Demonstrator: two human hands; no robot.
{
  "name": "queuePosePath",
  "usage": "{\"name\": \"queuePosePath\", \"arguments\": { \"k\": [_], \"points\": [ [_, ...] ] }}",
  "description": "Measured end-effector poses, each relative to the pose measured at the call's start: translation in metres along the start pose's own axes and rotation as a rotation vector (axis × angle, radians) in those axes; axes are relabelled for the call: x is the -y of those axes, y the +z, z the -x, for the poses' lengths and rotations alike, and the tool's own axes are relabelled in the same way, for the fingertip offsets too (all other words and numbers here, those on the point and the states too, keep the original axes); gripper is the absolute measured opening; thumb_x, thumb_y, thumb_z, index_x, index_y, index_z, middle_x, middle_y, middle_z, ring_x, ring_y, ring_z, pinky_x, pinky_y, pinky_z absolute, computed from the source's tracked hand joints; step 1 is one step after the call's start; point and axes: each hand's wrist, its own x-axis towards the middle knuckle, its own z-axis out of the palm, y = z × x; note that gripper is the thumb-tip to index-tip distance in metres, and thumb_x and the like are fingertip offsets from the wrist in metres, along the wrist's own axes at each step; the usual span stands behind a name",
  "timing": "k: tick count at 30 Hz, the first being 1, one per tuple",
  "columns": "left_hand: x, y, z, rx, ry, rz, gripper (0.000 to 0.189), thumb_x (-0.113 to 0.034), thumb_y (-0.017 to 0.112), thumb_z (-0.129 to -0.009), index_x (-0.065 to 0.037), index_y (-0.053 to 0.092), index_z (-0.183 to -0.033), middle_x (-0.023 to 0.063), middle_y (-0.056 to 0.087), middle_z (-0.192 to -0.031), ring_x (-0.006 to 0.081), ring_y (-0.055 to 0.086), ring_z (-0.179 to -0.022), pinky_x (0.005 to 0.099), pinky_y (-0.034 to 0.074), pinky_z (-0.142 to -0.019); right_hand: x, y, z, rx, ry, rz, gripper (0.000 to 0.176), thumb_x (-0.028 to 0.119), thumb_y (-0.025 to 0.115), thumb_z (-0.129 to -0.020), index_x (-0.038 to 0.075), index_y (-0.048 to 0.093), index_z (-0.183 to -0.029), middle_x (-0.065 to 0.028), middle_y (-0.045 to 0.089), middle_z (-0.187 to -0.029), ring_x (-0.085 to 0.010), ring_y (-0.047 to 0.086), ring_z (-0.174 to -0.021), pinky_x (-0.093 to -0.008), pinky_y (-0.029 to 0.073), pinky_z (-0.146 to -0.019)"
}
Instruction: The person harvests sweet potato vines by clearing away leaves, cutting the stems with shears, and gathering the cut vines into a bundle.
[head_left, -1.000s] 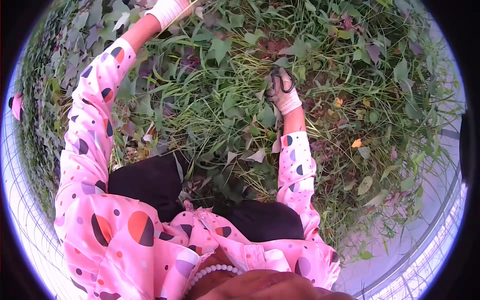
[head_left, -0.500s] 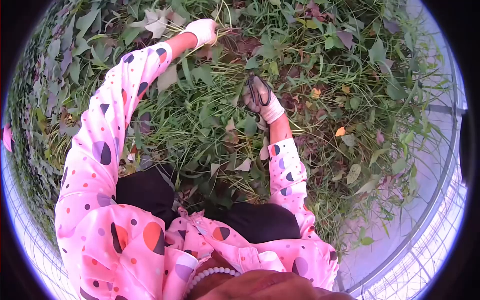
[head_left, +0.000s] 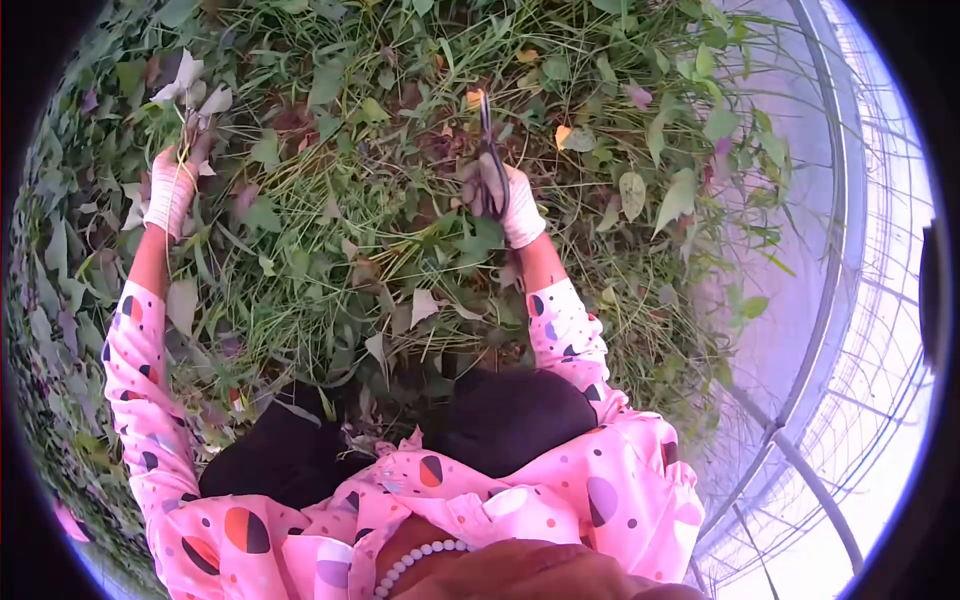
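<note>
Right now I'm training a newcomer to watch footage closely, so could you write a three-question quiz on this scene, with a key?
1. Which hand holds the scissors?
2. True or false: the left hand is holding leafy stems.
3. Which way do the scissors point? A) backward; B) forward; C) to the left.

Key: 1. The right hand. 2. True. 3. B.

Left of the long curved grey pipe (head_left: pixel 838 190), pale sheeting (head_left: pixel 785 220) borders a floor of dense leafy ground cover (head_left: pixel 640 260) with patches of brown soil (head_left: pixel 290 120). Right of the pipe, a wall of thin crossing lines (head_left: pixel 890 270) glows white with strong light. Another bar (head_left: pixel 815 490) meets the pipe toward its lower end.
</note>
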Motion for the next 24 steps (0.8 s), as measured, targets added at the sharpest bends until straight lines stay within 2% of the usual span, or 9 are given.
{"name": "queuePosePath", "arguments": {
  "k": [6,9,10,12,13,14,15,17,24],
  "points": [
    [-0.080,0.051,0.055,0.226,0.005,-0.030,0.025,-0.012,0.068,-0.087,0.001,0.066,-0.108,0.0027,0.067,-0.095,0.0069,0.056,-0.081,0.0218,0.045,-0.073,-0.047,-0.103,0.024,-0.535,0.169,0.047,0.043,0.042,0.046,-0.097,0.003,0.062,-0.090,-0.0065,0.061,-0.067,-0.0151,0.055,-0.050,-0.0285,0.043,-0.048],
    [-0.122,0.080,0.083,0.351,0.066,0.092,0.022,-0.019,0.069,-0.086,-0.002,0.069,-0.102,-0.0025,0.062,-0.080,0.0047,0.051,-0.074,0.0209,0.042,-0.069,-0.253,-0.222,-0.019,-0.423,-0.487,1.414,0.029,0.014,0.037,-0.095,0.000,0.055,-0.113,-0.0205,0.063,-0.108,-0.0321,0.063,-0.093,-0.0402,0.045,-0.092],
    [-0.136,0.088,0.087,0.409,-0.144,0.067,0.027,-0.020,0.070,-0.085,-0.001,0.068,-0.104,-0.0018,0.063,-0.084,0.0047,0.051,-0.075,0.0214,0.042,-0.070,-0.230,-0.205,-0.015,-0.346,-0.284,1.510,0.030,0.013,0.037,-0.094,0.001,0.055,-0.114,-0.0201,0.063,-0.109,-0.0331,0.062,-0.096,-0.0398,0.044,-0.093],
    [-0.139,0.109,0.090,0.508,-0.101,-0.014,0.032,-0.021,0.071,-0.084,0.000,0.065,-0.109,0.0003,0.065,-0.089,0.0058,0.054,-0.079,0.0231,0.044,-0.074,-0.190,-0.178,-0.007,-0.073,0.331,1.761,0.033,0.010,0.036,-0.091,0.003,0.054,-0.118,-0.0189,0.063,-0.113,-0.0362,0.060,-0.103,-0.0385,0.041,-0.098],
    [-0.132,0.119,0.090,0.524,-0.067,-0.013,0.033,-0.020,0.071,-0.084,0.000,0.064,-0.109,0.0015,0.066,-0.092,0.0065,0.055,-0.081,0.0238,0.045,-0.076,-0.214,-0.195,-0.018,-0.150,-0.029,1.888,0.034,0.023,0.037,-0.094,0.004,0.058,-0.113,-0.0200,0.065,-0.105,-0.0406,0.058,-0.100,-0.0419,0.043,-0.094],
    [-0.122,0.130,0.091,0.540,-0.034,-0.013,0.033,-0.019,0.071,-0.084,0.000,0.063,-0.110,0.0026,0.067,-0.095,0.0071,0.057,-0.084,0.0246,0.045,-0.078,-0.173,-0.176,-0.011,-0.215,0.021,1.658,0.036,0.027,0.037,-0.095,0.003,0.059,-0.111,-0.0218,0.064,-0.104,-0.0409,0.058,-0.100,-0.0429,0.043,-0.093],
    [-0.114,0.143,0.095,0.480,0.025,0.066,0.024,-0.024,0.065,-0.086,-0.004,0.068,-0.098,-0.0005,0.060,-0.072,0.0074,0.054,-0.068,0.0239,0.044,-0.066,-0.128,-0.154,-0.002,-0.289,0.050,1.411,0.039,0.031,0.037,-0.095,0.002,0.060,-0.109,-0.0237,0.064,-0.102,-0.0411,0.058,-0.100,-0.0438,0.043,-0.093],
    [-0.103,0.147,0.090,0.579,-0.132,-0.015,0.024,-0.025,0.066,-0.084,-0.003,0.068,-0.092,0.0004,0.061,-0.073,0.0073,0.055,-0.071,0.0242,0.044,-0.067,-0.067,-0.127,0.003,-0.381,0.051,1.086,0.051,0.042,0.036,-0.095,-0.001,0.063,-0.105,-0.0287,0.060,-0.105,-0.0404,0.056,-0.103,-0.0446,0.042,-0.092],
    [-0.088,0.151,0.087,0.660,-0.244,-0.055,0.038,-0.022,0.075,-0.080,-0.001,0.064,-0.111,-0.0015,0.064,-0.086,0.0043,0.050,-0.077,0.0231,0.044,-0.072,-0.035,-0.125,-0.039,-0.237,0.271,1.281,0.056,0.046,0.041,-0.092,-0.003,0.066,-0.099,-0.0244,0.060,-0.112,-0.0376,0.054,-0.109,-0.0422,0.043,-0.094]
  ]
}}
